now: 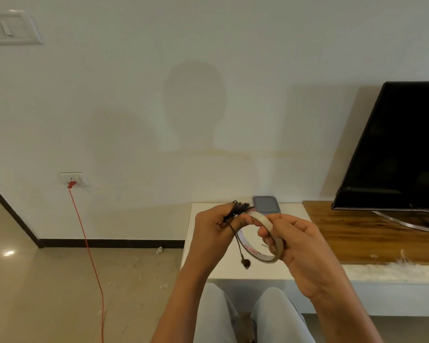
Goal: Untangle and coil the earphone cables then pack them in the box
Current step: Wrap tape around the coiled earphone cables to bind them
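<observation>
My left hand (212,226) grips a coiled bundle of black earphone cable (239,207); its loops stick out above my fingers. One strand hangs down and ends in an earbud (246,263) over the white table (208,266). My right hand (296,246) holds a roll of pale tape (268,227), fingers through its ring. The tape's upper end meets the cable bundle at my left thumb. A grey box with a lid (266,204) stands on the table behind my hands, partly hidden by them.
A black TV (401,149) stands on a wooden top (352,233) to the right. A red cord (89,253) runs from a wall socket (74,179) down across the floor at left. My knees (245,315) are below the table's front edge.
</observation>
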The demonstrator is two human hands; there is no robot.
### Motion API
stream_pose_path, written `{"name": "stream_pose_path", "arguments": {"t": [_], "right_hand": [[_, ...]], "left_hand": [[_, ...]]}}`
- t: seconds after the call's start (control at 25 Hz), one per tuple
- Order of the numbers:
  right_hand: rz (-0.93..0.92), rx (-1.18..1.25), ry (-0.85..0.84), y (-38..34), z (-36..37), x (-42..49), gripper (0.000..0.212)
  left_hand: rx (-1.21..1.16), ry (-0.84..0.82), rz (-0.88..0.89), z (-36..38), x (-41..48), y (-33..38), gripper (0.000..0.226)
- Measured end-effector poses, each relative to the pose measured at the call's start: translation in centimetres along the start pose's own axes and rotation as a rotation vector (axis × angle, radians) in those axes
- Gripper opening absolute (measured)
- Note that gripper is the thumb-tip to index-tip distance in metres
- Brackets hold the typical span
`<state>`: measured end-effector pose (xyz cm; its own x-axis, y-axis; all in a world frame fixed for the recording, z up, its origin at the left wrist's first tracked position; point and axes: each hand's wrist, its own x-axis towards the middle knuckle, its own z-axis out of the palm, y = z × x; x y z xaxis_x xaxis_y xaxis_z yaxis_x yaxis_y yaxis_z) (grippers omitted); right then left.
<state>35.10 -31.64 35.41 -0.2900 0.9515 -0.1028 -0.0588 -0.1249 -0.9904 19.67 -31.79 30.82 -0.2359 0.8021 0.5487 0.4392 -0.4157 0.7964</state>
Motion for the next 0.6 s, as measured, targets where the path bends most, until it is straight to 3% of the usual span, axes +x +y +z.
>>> {"name": "stream_pose_path", "arguments": {"t": [0.24, 0.4, 0.6], "right_hand": [[0.027, 0.137, -0.084, 0.5, 0.7, -0.4, 0.029], [0.071, 0.144, -0.022, 0.9, 1.5, -0.4, 0.029], [0.072, 0.278, -0.013, 0.8, 1.9, -0.5, 0.027]], "left_hand": [[-0.116, 0.103, -0.161, 0.4, 0.0, 1.0, 0.009], [-0.098, 0.164, -0.198, 0.9, 0.0, 1.2, 0.016], [-0.101, 0.268, -0.255, 1.5, -0.4, 1.6, 0.004]]}}
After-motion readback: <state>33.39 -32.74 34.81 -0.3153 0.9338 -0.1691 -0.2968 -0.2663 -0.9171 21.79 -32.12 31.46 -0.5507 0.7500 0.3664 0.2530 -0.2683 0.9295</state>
